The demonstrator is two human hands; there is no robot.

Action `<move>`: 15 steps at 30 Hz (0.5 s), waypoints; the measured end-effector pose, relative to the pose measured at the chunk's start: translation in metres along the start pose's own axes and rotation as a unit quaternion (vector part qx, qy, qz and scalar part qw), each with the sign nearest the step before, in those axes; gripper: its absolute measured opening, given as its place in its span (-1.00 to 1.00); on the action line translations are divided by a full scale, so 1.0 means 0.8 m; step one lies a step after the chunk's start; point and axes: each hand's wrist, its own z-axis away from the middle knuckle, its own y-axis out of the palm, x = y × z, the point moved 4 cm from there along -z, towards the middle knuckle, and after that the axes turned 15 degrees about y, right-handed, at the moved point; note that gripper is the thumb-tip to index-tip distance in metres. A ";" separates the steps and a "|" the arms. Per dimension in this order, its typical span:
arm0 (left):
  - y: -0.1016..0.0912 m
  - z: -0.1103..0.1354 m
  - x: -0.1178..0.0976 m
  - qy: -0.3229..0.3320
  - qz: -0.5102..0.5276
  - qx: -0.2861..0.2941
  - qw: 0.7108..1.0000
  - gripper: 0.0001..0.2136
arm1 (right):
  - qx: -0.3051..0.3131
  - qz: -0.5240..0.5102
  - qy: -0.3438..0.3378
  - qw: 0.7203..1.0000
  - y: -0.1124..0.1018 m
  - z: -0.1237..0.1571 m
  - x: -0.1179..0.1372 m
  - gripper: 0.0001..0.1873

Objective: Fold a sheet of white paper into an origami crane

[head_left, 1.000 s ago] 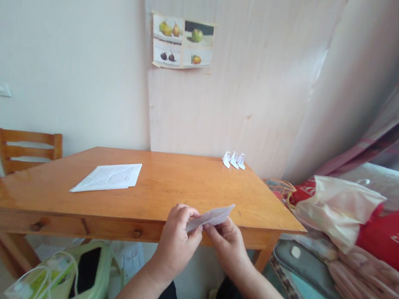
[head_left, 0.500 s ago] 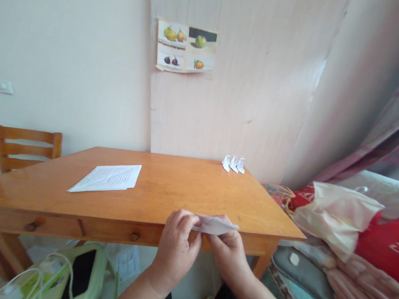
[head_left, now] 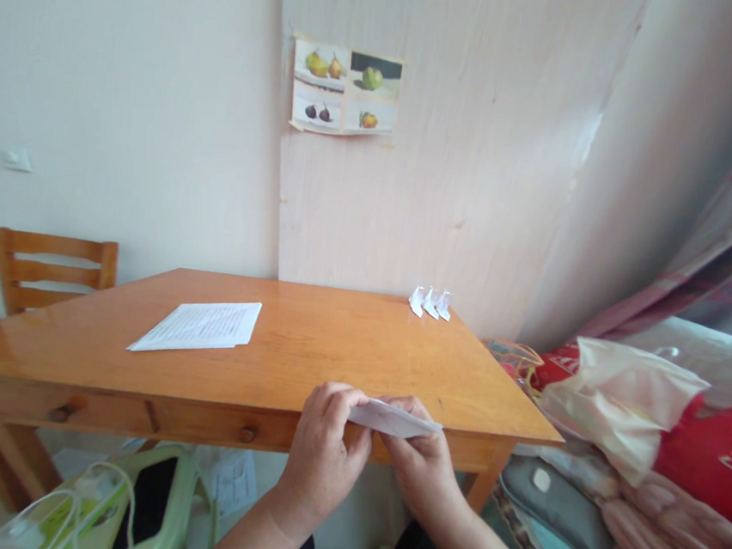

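Head view: both hands on one piece, a small folded white paper, flat and thin (head_left: 394, 418). It's held up off the wooden table (head_left: 321, 339), at the near edge, roughly mid-frame, tilted a bit down to the right.

Left hand (head_left: 323, 456) is closed on the paper's left end, fingers curled over the top, thumb below. Right hand (head_left: 422, 465) grips the right part, thumb on the near underside, fingers behind it; exact fingertip contact hidden by the paper. Fold details too small to read.

Table is orange-brown, glossy, with two round-knobbed drawers in front. On it: a stack of white printed sheets (head_left: 202, 326), left of centre, well apart from the hands. Three small folded white paper pieces (head_left: 430, 303) stand in a row at the far right corner, near the wall.

Around: a sheet with four fruit pictures (head_left: 346, 90) on the wall panel; an orange wooden chair (head_left: 58, 247) at far left; a light green plastic stool (head_left: 179, 498) lower left, carrying a flat black object (head_left: 148, 504) and white cables (head_left: 132, 502). Right side: a cream bag (head_left: 625, 403) against a red bag (head_left: 705, 445), pink cloth (head_left: 671, 528) below.
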 end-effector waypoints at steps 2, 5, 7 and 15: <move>-0.001 0.000 0.000 0.004 -0.004 0.001 1.000 -0.66 | 0.004 -0.004 0.004 1.000 0.000 0.000 -0.003 -0.91; -0.001 0.000 -0.001 0.003 -0.013 0.008 1.000 -0.72 | 0.010 -0.015 0.006 1.000 -0.001 0.001 -0.007 -0.92; -0.001 0.001 -0.002 0.003 -0.023 0.015 1.000 -0.74 | 0.006 -0.015 0.005 1.000 -0.002 0.001 -0.009 -0.92; -0.004 0.004 -0.007 0.032 -0.082 0.026 0.996 -0.79 | -0.041 0.072 -0.031 0.996 -0.010 0.005 -0.006 -0.90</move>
